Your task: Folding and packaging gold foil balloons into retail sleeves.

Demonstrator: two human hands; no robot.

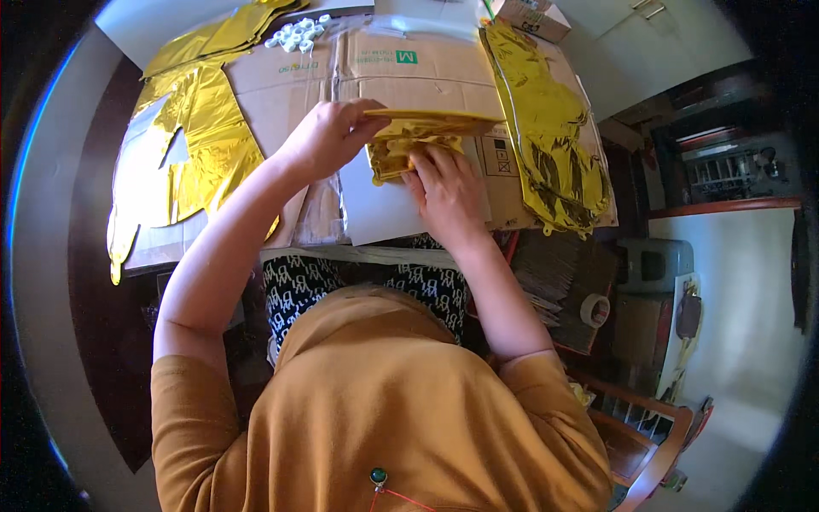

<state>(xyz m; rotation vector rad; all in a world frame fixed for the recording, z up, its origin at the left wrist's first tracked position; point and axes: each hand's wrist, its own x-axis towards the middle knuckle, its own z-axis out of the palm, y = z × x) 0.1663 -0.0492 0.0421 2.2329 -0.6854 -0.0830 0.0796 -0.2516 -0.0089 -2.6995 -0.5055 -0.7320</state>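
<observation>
A flat, uninflated gold foil balloon [392, 160] lies folded over a white sheet [380, 212] at the middle of the cardboard. My left hand [334, 132] pinches the left end of a raised gold flap [444, 114], which stands up almost edge-on. Below that flap, my right hand [445, 183] grips the folded foil, its curled fingers pressing on top and its thumb at the near edge. The right fingertips are partly hidden in the crinkled foil.
Flat gold foil balloons [200, 111] cover the left side of the cardboard [418, 72]; several more [546, 119] are stacked at the right. Small white plastic pieces [297, 36] sit at the back. A tape roll [595, 310] and a wooden chair [644, 439] are lower right.
</observation>
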